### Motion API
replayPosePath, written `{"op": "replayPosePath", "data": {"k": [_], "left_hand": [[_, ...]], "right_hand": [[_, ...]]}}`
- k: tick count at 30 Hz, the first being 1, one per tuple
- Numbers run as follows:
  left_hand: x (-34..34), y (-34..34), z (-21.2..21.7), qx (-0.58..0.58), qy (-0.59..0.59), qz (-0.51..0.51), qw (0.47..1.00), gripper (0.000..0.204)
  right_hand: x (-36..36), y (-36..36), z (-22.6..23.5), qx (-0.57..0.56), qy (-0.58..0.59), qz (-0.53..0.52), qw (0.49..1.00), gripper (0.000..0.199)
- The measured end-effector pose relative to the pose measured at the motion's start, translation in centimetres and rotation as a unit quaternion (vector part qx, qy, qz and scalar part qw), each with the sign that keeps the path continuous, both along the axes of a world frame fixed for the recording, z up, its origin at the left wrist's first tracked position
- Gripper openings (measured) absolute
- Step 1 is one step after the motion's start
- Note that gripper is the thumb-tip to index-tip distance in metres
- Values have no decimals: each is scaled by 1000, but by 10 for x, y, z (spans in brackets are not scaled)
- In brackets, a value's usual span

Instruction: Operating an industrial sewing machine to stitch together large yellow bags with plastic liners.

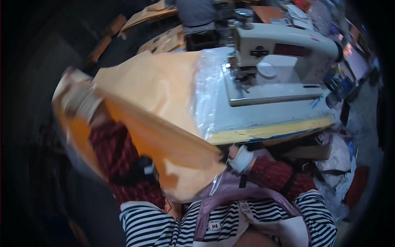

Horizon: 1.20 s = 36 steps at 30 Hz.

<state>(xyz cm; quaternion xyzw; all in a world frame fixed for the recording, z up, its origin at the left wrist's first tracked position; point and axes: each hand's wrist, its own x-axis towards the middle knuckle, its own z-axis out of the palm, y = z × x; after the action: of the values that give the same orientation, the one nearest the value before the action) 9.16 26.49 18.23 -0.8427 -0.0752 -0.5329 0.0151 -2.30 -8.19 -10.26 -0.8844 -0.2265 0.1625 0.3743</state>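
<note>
A large orange-tan sheet of fabric [152, 94] drapes over the left end of the sewing table and hangs down toward my lap. My left hand [82, 103], in a light glove and blurred by motion, is raised at the far left and grips the fabric's outer edge. My right hand [240, 158], also gloved, is just under the table's front edge, fingers closed at the fabric's lower corner and a clear plastic sheet [207, 94]. Both forearms wear red checked sleeves.
A white sewing machine [279, 53] stands on the pale table [267, 125] at the right. Cardboard and brown pieces [162, 39] lie behind. Crumpled paper and scraps [341, 160] fill the floor at right. Another person's torso [195, 12] is at the back.
</note>
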Motion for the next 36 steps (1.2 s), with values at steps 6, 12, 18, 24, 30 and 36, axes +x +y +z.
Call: {"op": "replayPosePath", "data": {"k": [6,12,18,24,30,36], "left_hand": [[181,-156,-133,-496,164,-502,690,30],[244,-187,-177,-622,242,-540,513,32],[220,-238,-175,-385,425,-374,729,38],[197,-271,-308,-190,484,-257,815,42],[185,-291,-353,-97,524,-228,815,46],[242,-224,-339,-32,501,-328,800,46]], "right_hand": [[-48,-70,-50,3,55,125,991,34],[-19,-72,-15,244,122,-99,957,43],[-47,-64,-83,390,218,-257,857,19],[-90,-104,-56,315,159,-329,876,34],[-115,-122,-40,134,192,-262,936,53],[2,-70,-18,-92,94,-149,980,75]]}}
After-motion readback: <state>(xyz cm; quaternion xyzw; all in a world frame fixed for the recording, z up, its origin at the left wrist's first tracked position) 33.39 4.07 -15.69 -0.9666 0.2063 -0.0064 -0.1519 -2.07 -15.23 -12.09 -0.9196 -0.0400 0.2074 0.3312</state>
